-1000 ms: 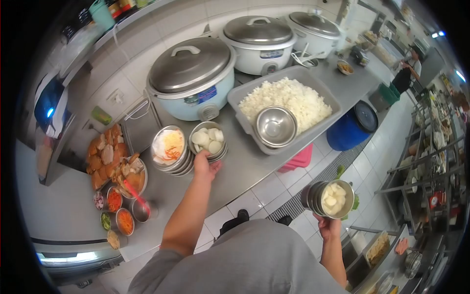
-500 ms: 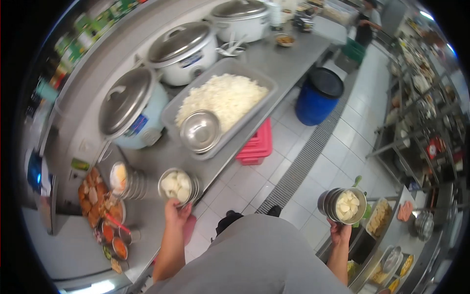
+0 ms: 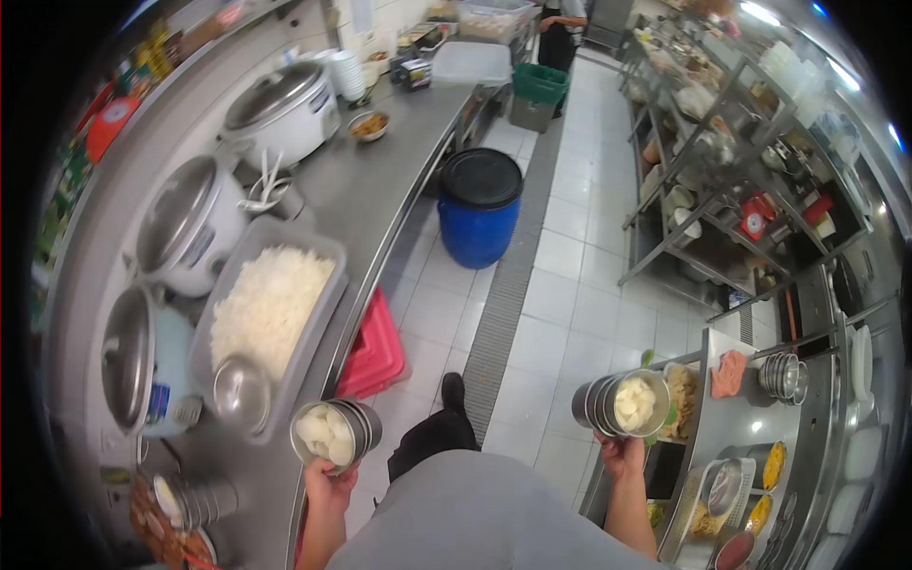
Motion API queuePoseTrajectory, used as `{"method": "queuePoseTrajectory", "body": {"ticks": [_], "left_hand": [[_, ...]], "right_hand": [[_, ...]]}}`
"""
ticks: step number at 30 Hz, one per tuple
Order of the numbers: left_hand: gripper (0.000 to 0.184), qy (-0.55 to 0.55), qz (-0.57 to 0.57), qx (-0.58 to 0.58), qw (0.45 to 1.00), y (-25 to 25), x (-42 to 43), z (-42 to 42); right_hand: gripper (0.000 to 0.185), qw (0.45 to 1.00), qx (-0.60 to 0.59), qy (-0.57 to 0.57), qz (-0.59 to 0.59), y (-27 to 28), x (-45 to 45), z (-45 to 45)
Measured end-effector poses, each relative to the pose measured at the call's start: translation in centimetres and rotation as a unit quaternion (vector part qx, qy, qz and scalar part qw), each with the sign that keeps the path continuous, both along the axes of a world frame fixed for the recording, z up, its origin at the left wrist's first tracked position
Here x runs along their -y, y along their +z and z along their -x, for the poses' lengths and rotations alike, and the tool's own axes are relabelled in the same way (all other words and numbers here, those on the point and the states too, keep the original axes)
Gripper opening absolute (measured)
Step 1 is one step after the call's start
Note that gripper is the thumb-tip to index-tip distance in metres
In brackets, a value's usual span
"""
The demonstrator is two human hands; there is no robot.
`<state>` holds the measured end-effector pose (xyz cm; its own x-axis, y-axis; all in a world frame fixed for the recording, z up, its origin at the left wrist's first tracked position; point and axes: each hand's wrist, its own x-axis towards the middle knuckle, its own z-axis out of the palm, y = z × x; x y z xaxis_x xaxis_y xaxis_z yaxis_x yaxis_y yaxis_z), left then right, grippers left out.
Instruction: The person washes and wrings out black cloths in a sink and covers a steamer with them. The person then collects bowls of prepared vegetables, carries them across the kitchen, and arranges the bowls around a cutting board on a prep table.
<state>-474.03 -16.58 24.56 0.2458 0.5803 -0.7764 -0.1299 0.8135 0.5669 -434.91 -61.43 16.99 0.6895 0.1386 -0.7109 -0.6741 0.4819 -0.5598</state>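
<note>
My left hand (image 3: 331, 483) is wrapped round the lower side of a stack of metal cups (image 3: 365, 424), tilted toward me. Pale white slices (image 3: 326, 435) fill its top cup. On the other side, my right hand (image 3: 622, 456) grips a second stack of metal cups (image 3: 591, 407), whose top cup holds cream-coloured pieces (image 3: 634, 404). The left stack is beside the counter's front edge; the right one is in front of the prep counter. Fingers of both hands are partly hidden behind the cups.
A steel counter (image 3: 332, 199) on the left bears a tub of rice (image 3: 274, 309), a metal bowl (image 3: 242, 391) and rice cookers (image 3: 180, 223). A red crate (image 3: 375, 351) and blue barrel (image 3: 480, 218) stand on the floor. Steel shelving (image 3: 698, 176) lines the right. A person (image 3: 562, 33) stands far ahead.
My view has swung to the right and shows more of the aisle. The left stack has shifted from over the counter to its front edge. Both hands keep their stacks; one foot is further forward.
</note>
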Motion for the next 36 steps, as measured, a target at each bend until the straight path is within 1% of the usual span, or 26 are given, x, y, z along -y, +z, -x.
{"method": "queuePoseTrajectory", "body": {"ticks": [1, 2, 5, 7, 9, 11, 12, 14, 16, 19, 20, 21, 23, 24, 26, 27, 29, 30, 33, 36], "left_hand": [[0.068, -0.010, -0.001, 0.005, 1.000, -0.7, -1.2, -1.8], [0.069, -0.044, 0.003, 0.014, 0.999, -1.1, -2.4, -3.9], [0.069, -0.114, 0.001, 0.030, 0.993, -2.6, -5.9, -10.8], [0.069, -0.150, -0.006, 0.038, 0.988, -3.2, -8.6, -16.4], [0.068, -0.165, -0.027, 0.063, 0.984, -3.0, -10.4, -22.8], [0.066, -0.177, -0.031, 0.078, 0.981, -2.1, -12.2, -29.4], [0.063, -0.185, -0.035, 0.087, 0.978, -1.6, -13.5, -32.8], [0.061, -0.225, -0.046, 0.094, 0.969, -3.2, -16.6, -38.5], [0.055, -0.277, -0.056, 0.089, 0.955, -2.8, -18.6, -44.5], [0.056, -0.294, -0.040, 0.064, 0.953, -2.7, -20.9, -53.6], [0.057, -0.312, -0.046, 0.067, 0.947, -2.7, -21.6, -56.4], [0.057, -0.318, -0.049, 0.068, 0.944, -2.7, -22.2, -59.0], [0.061, -0.335, -0.023, 0.078, 0.939, -3.1, -23.1, -63.5], [0.061, -0.337, -0.024, 0.076, 0.938, -2.9, -23.2, -65.3], [0.067, -0.311, -0.010, 0.067, 0.948, -2.3, -23.2, -69.1], [0.067, -0.311, -0.011, 0.067, 0.948, -1.9, -23.2, -70.5], [0.071, -0.271, -0.011, 0.058, 0.961, -1.6, -23.3, -73.2], [0.072, -0.248, -0.008, 0.065, 0.967, -1.6, -23.4, -74.3], [0.071, -0.250, 0.005, 0.035, 0.967, -3.6, -25.5, -76.7], [0.069, -0.214, -0.005, 0.028, 0.976, -5.2, -26.5, -79.9]], "right_hand": [[0.047, 1.000, -0.007, -0.009, -0.005, 0.1, -0.2, -1.0], [0.040, 0.999, 0.011, -0.028, -0.012, -0.2, -0.1, -2.0], [0.035, 0.995, 0.041, -0.083, -0.028, -1.1, -0.1, -5.1], [0.037, 0.992, 0.041, -0.112, -0.044, -1.3, -0.3, -7.1], [0.041, 0.988, 0.041, -0.135, -0.056, -0.3, -0.7, -9.0], [0.045, 0.977, 0.081, -0.197, -0.009, 0.6, -2.1, -10.9], [0.047, 0.977, 0.064, -0.202, -0.039, 0.4, -1.8, -11.9], [0.047, 0.972, 0.056, -0.224, -0.038, -1.3, -0.8, -13.4], [0.046, 0.967, 0.041, -0.250, -0.035, -1.5, -1.2, -15.1], [0.045, 0.953, 0.041, -0.301, -0.014, 0.8, -4.0, -18.4], [0.044, 0.954, 0.020, -0.300, -0.006, 0.7, -4.2, -19.7], [0.044, 0.952, 0.021, -0.306, -0.009, 0.4, -4.7, -21.3], [0.038, 0.948, 0.033, -0.316, -0.008, 0.7, -5.7, -24.2], [0.038, 0.947, 0.032, -0.318, -0.009, 1.2, -6.8, -25.8], [0.037, 0.940, 0.037, -0.339, 0.020, 2.0, -8.6, -30.6], [0.037, 0.940, 0.037, -0.339, 0.018, 1.3, -8.3, -32.4], [0.045, 0.960, 0.049, -0.277, -0.007, -0.7, -7.5, -37.0], [0.045, 0.961, 0.052, -0.272, -0.006, -0.9, -7.7, -39.8], [0.046, 0.968, 0.047, -0.245, -0.010, -1.3, -8.4, -47.5], [0.047, 0.971, 0.052, -0.232, 0.023, -1.1, -9.9, -56.3]]}}
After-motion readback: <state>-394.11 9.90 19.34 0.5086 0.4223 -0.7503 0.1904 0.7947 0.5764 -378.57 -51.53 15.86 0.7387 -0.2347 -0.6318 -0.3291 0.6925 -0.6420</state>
